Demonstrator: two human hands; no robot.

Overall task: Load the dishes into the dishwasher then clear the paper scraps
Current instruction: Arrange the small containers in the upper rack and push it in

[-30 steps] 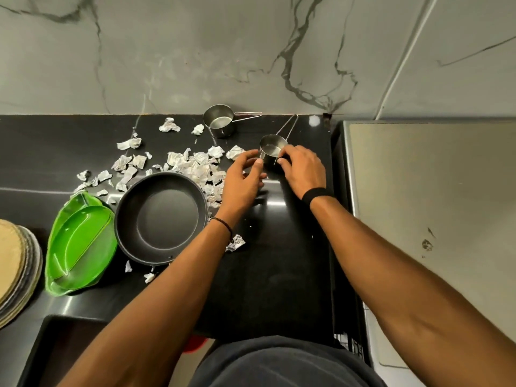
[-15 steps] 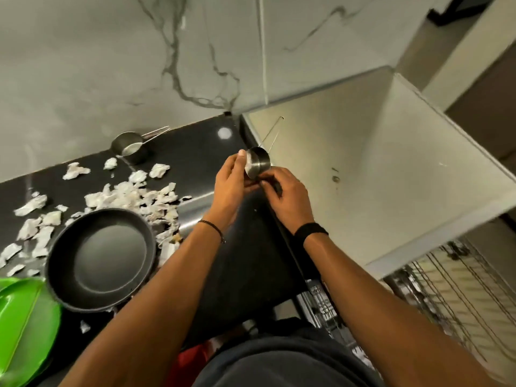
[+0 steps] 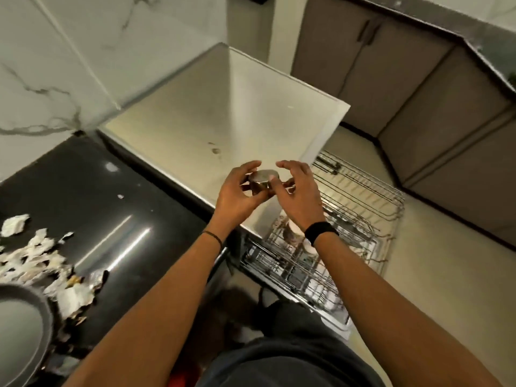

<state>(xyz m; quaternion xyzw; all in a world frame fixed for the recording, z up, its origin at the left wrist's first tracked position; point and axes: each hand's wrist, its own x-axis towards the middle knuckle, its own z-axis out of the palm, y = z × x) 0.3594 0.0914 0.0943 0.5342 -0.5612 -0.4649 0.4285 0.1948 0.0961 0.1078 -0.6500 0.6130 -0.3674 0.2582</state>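
At the lower left edge of the frame sat a dark round pan [image 3: 21, 331], and just beside it a drift of torn paper scraps [image 3: 33, 258] lay on the black counter [image 3: 111, 196], not yet cleared. Right of the counter, in the middle of the frame, ran a pale steel top [image 3: 178, 127]. Just below the centre of the frame the left hand [image 3: 236, 195] was curled round a small steel measuring cup [image 3: 262, 180], thumb and fingers cupping its near wall. The cup was held in the air over the near corner of the steel top, turned base upward. Its handle could not be made out between the hands. The right hand [image 3: 300, 196] pinched the cup from the other side, its thumb on the rim of the base and its lower fingers behind, while the upper fingers arched loose above it. The cup looked light, stiff and hard, so it should take a firm squeeze without harm. Its polished wall was probably slippery, though. A grip across the wall or on the handle looked safer than fingertips on the smooth base. Lower right of the hands stood the pulled-out wire dishwasher rack [image 3: 360, 208], with something white and blurred in it under the right wrist. Grey cabinets [image 3: 418, 79] filled the upper right.
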